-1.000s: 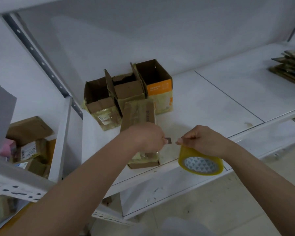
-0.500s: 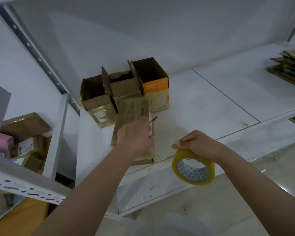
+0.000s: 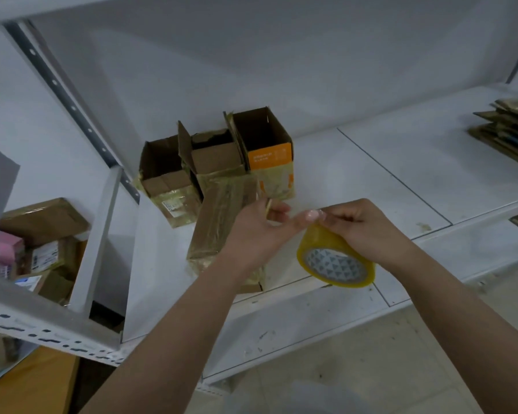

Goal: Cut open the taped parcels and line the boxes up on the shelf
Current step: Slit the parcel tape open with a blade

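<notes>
A long taped brown parcel (image 3: pixel 222 216) lies on the white shelf (image 3: pixel 356 180), its near end hidden under my left wrist. Behind it three opened boxes stand side by side: a plain one (image 3: pixel 168 174), a middle one (image 3: pixel 216 156) and one with an orange panel (image 3: pixel 266 144). My left hand (image 3: pixel 257 231) hovers over the parcel's right edge and grips a small thin blade (image 3: pixel 268 206) in its fingers, its thumb reaching to my right hand's fingertips. My right hand (image 3: pixel 362 228) holds a yellow tape roll (image 3: pixel 335 261) by its top edge, just in front of the shelf.
A stack of flattened cardboard (image 3: pixel 509 130) lies at the shelf's far right. The neighbouring shelf bay on the left holds taped parcels (image 3: pixel 42 222) and a pink box (image 3: pixel 0 252). A perforated metal upright (image 3: pixel 72 109) runs behind the boxes.
My left hand moved right from the parcel's top with the blade, and its thumb now meets my right hand's fingertips. The tape roll has risen slightly towards the shelf edge.
</notes>
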Demonstrator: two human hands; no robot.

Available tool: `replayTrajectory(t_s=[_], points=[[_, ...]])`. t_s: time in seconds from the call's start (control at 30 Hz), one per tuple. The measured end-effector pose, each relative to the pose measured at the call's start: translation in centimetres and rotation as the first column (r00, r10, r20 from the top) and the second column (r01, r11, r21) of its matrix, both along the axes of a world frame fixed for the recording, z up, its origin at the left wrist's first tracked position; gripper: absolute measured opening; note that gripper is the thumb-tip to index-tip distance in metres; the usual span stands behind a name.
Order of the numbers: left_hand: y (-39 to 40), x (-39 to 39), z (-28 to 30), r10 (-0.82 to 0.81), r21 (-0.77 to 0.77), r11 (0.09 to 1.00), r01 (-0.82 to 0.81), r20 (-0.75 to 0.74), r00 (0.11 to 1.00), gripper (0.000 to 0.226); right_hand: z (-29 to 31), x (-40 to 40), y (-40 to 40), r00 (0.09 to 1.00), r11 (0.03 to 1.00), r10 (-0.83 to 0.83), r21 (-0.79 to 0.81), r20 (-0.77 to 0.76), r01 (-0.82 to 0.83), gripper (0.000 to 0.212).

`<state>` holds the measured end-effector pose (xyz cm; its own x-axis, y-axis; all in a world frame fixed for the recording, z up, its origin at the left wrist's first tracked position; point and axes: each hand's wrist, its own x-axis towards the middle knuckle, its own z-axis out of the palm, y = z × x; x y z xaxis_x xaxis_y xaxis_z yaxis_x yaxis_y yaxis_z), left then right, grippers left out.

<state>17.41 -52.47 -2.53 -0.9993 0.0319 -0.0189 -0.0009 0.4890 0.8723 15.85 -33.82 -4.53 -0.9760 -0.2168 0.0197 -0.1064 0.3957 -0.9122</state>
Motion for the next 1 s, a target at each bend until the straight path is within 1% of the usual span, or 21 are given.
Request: replayTrajectory(t_s=[0.07, 0.1, 0.17, 0.2, 0.23, 0.33, 0.37, 0.5, 0.57, 0.67, 0.73, 0.8, 0.83, 0.9, 0.97, 1.0], points=[[0.9, -0.2, -0.3, 0.025, 0.056, 0.998, -0.024, -0.026, 0.999, 0.023, 0.0, -0.1, -0.1, 0.999, 0.999, 0.0, 0.035, -0.034, 0.001, 0.025], [1.1, -0.4, -0.4, 0.045, 0.079, 0.996, -0.041, -0.04, 0.998, 0.02, -0.1, -0.1, -0.1, 0.999, 0.997, -0.013, 0.077, -0.052, 0.017, 0.037], [1.6, -0.6, -0.5, 0.078, 0.111, 0.991, -0.074, -0.037, 0.996, 0.026, -0.5, -0.3, -0.3, 0.992, 0.978, -0.077, 0.187, -0.104, 0.095, 0.064], [2.0, -0.6, -0.5, 0.098, 0.142, 0.985, -0.094, -0.017, 0.995, 0.026, -0.7, -0.3, -0.4, 0.981, 0.961, -0.124, 0.227, -0.151, 0.157, 0.07], [2.3, -0.6, -0.5, 0.118, 0.172, 0.978, -0.118, 0.01, 0.993, 0.024, -0.8, -0.5, -0.6, 0.963, 0.942, -0.17, 0.252, -0.211, 0.222, 0.067], [3.0, -0.6, -0.6, 0.166, 0.223, 0.959, -0.178, 0.068, 0.984, 0.021, -1.2, -1.2, -1.3, 0.885, 0.891, -0.271, 0.25, -0.379, 0.379, 0.032], [3.1, -0.6, -0.6, 0.171, 0.226, 0.956, -0.185, 0.078, 0.982, 0.022, -1.2, -1.5, -1.6, 0.863, 0.876, -0.286, 0.251, -0.417, 0.412, 0.028], [2.6, -0.3, -0.1, 0.137, 0.202, 0.968, -0.146, 0.058, 0.989, 0.014, -1.7, -2.7, -2.2, 0.786, 0.835, -0.282, 0.262, -0.549, 0.483, 0.025], [1.6, -0.2, 0.3, 0.134, 0.184, 0.973, -0.142, 0.053, 0.99, 0.011, -2.2, -3.4, -2.0, 0.778, 0.808, -0.278, 0.302, -0.563, 0.507, 0.024], [-1.9, -0.3, 1.0, 0.243, 0.103, 0.966, -0.239, -0.024, 0.97, 0.021, -3.0, -4.7, -0.9, 0.775, 0.754, -0.309, 0.355, -0.551, 0.553, 0.026], [-4.9, -0.7, 1.5, 0.352, 0.086, 0.935, -0.345, -0.078, 0.933, 0.023, -3.7, -5.2, -0.3, 0.765, 0.727, -0.299, 0.384, -0.57, 0.57, 0.025], [-7.9, -1.1, 1.3, 0.458, 0.084, 0.889, -0.451, -0.107, 0.883, 0.019, -4.9, -5.6, -0.4, 0.79, 0.743, -0.25, 0.412, -0.559, 0.527, 0.024], [-9.3, -1.3, 0.9, 0.486, 0.05, 0.874, -0.483, -0.113, 0.867, 0.017, -5.5, -5.7, -0.6, 0.809, 0.76, -0.228, 0.421, -0.541, 0.495, 0.023], [-12.2, -1.5, -0.7, 0.5, -0.078, 0.859, -0.506, -0.088, 0.862, 0.007, -7.1, -5.8, -1.3, 0.829, 0.781, -0.189, 0.431, -0.526, 0.452, 0.019], [-14.7, -1.4, -2.9, 0.488, -0.236, 0.843, -0.484, -0.045, 0.872, 0.009, -8.9, -5.5, -2.2, 0.841, 0.779, -0.151, 0.461, -0.52, 0.425, 0.015], [-15.7, -1.2, -4.1, 0.473, -0.311, 0.834, -0.456, -0.023, 0.881, 0.013, -9.7, -5.3, -2.7, 0.855, 0.784, -0.137, 0.473, -0.501, 0.403, 0.016]])
